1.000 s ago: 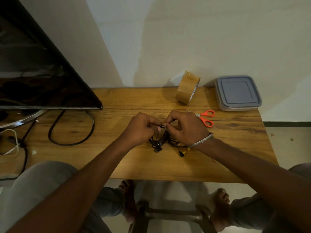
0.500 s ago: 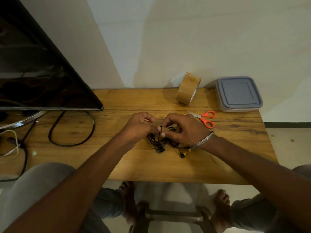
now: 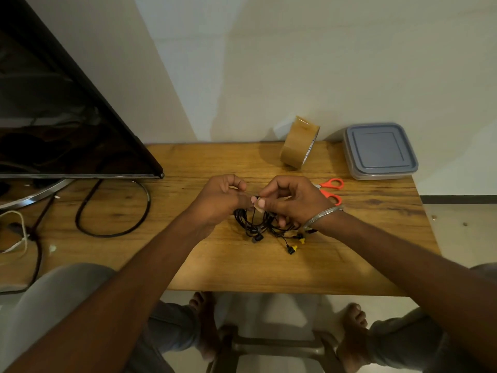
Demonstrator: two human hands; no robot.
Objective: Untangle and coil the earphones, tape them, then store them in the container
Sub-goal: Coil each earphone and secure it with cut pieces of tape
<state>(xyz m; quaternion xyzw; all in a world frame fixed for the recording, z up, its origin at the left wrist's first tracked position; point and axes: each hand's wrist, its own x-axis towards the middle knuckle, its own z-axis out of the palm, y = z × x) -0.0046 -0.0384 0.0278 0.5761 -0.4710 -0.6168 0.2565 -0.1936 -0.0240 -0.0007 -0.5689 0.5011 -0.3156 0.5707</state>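
I see both hands meeting mid-table, fingertips nearly touching over the earphones [image 3: 258, 224]. The left hand [image 3: 220, 200] is curled, thumb and fingers pinching the top of the black bundle. The right hand [image 3: 293, 203] is also curled and pinches a small brown tape strip [image 3: 259, 208] right at that same gathered point. I can't tell whether the strip is already stuck to the cord.

Key relation: the bundle hangs on the near side of the pinch, between the two wrists. Its loose loops rest on the table [image 3: 215, 265], and the yellow-tipped ends trail near-right under the right wrist. The loops spread roughly left-right, so the strip has to wrap across the strands at the top, far to near. My read is that coiling is mostly done and taping is the step in hand.

The container [image 3: 380, 152] sits at the far-right corner with its lid on, well apart from the bundle and nearer the right hand. The tape roll [image 3: 298, 142] stands on edge far of the hands, and the scissors [image 3: 332, 189] lie just right of the right hand. Risk: the loose ends could slip out of the wrap.
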